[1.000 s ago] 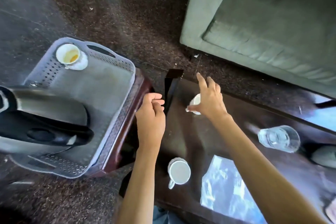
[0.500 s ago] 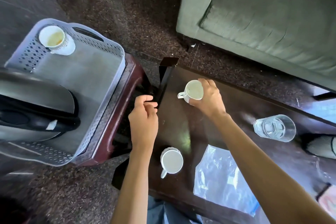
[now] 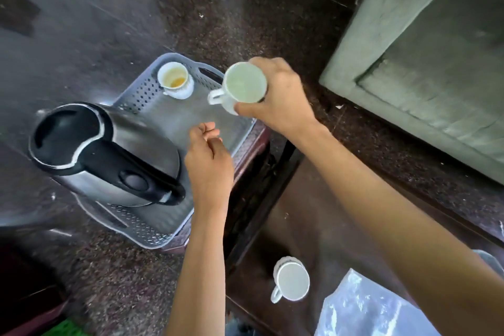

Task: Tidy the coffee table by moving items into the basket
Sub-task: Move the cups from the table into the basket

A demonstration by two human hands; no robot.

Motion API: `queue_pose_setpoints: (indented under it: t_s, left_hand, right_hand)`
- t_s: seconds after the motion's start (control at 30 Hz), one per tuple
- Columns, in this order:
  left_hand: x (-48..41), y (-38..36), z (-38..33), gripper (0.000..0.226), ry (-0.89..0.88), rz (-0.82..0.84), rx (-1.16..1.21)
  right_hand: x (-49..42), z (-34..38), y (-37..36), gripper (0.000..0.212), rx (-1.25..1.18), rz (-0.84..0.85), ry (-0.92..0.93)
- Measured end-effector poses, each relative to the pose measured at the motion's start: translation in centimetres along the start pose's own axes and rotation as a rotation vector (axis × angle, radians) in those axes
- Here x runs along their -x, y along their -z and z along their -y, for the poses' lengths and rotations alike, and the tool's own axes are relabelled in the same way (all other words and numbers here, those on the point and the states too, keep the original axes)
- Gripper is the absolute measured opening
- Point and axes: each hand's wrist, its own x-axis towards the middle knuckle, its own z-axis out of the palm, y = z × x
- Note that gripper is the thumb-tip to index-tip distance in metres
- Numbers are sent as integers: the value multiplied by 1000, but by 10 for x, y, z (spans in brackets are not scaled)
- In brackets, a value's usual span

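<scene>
My right hand [image 3: 281, 98] grips a white mug [image 3: 242, 84] by its side and holds it upright above the far right corner of the grey perforated basket [image 3: 152, 229]. Inside the basket stand a steel kettle with a black lid and handle [image 3: 106, 153] and a white cup with a brown residue [image 3: 174, 82]. My left hand [image 3: 210, 163] hovers over the basket's right edge, fingers loosely curled, holding nothing. Another white mug [image 3: 291, 281] stands on the dark coffee table [image 3: 313, 213], near its front edge.
The basket rests on a dark red stool [image 3: 253, 150] left of the table. A clear plastic bag [image 3: 362, 308] lies at the table's front right. A green sofa [image 3: 425, 63] stands beyond the table. Dark speckled floor surrounds everything.
My right hand lifted the white mug off the table and carried it left, over the basket. My left hand moved left to the basket's edge.
</scene>
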Motion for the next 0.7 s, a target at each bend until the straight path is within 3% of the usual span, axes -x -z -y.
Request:
queue_pose_setpoints:
  t_s: [0.1,0.2,0.33,0.7]
  left_hand:
    - [-10,1,6,25,48,-6,-29]
    - [-17,-1,15,27,74,1,-82]
    - [-23,-4,27,27,79,19,-92]
    - [-31,-9,35,30,78,31,-109]
  right_hand:
    - [-27,7,-42,69,82,199,65]
    - [-42,7,-71,76,285,265,159]
    - [-57,4,-90,74,430,253,187]
    - [-78,12,-111,67,428,243,168]
